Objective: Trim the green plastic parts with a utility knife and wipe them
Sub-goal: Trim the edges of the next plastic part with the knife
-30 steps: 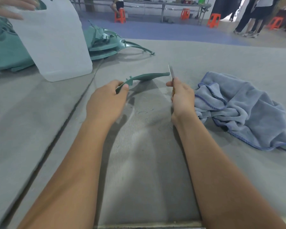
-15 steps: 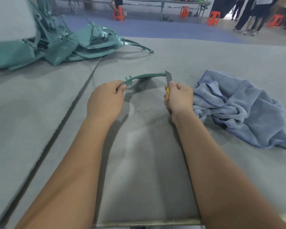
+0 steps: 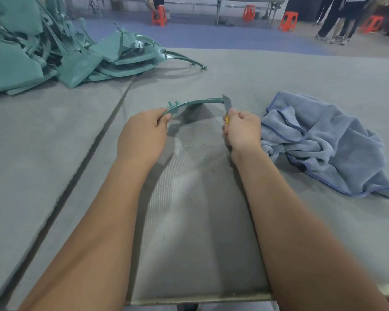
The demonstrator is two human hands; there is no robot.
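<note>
The left hand (image 3: 142,133) grips one end of a thin, curved green strip (image 3: 198,102), with the thumb and fingers pinched around it. The strip bends up like a little bridge and goes across to the right hand (image 3: 241,129). The right hand is a tight fist around a knife (image 3: 226,106). A bit of yellow handle peeks out of the fist, and the gray blade sticks up and touches the far end of the strip. The two hands are apart, with the strip running between them. Both hands are held over a gray mat (image 3: 189,198) on the table. Tiny green shavings (image 3: 194,148) lie on the mat just under the hands. At about 3 o'clock from the right hand, just beside it, is a crumpled blue cloth (image 3: 323,140). At about 10 o'clock from the left hand, well apart, is a big pile of green parts (image 3: 54,50). One long thin curved part sticks out of the pile toward the right. Far off at 12 o'clock there are orange stools (image 3: 289,20) on the floor, and people's legs (image 3: 337,19) show near 1 o'clock.
</note>
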